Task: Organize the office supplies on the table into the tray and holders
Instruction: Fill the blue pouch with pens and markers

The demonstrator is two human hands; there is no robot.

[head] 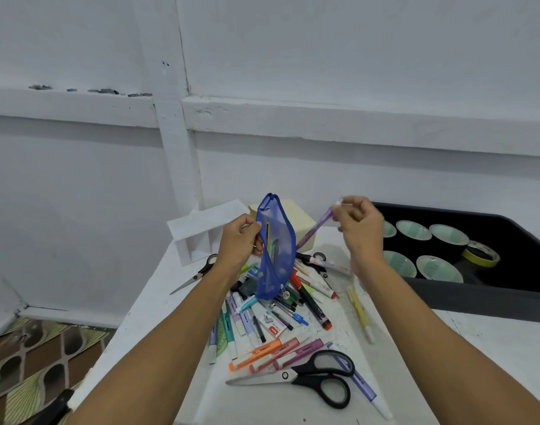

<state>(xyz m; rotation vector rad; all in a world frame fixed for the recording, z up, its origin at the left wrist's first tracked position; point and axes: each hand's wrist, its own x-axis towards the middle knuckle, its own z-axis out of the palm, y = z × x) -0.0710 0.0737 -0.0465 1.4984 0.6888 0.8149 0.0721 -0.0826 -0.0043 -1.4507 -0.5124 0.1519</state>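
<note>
My left hand (pixel 239 239) grips a blue mesh zip pouch (pixel 277 250) and holds it upright above the table, a few pens still showing inside. My right hand (pixel 359 228) pinches the top end of a purple pen (pixel 314 230), lifted and slanting down toward the pouch. Under the pouch lies a heap of pens and markers (pixel 281 311). Orange, pink and purple highlighters (pixel 271 352) lie nearer me, beside large black scissors (pixel 317 378). A black tray (pixel 483 299) stands at the right.
Several tape rolls (pixel 437 268) sit inside the tray. A white divided holder (pixel 201 233) and a cream box (pixel 304 222) stand at the back by the wall. Smaller scissors (pixel 198 273) lie left, a yellow pen (pixel 360 314) right. The table's left edge drops to patterned floor.
</note>
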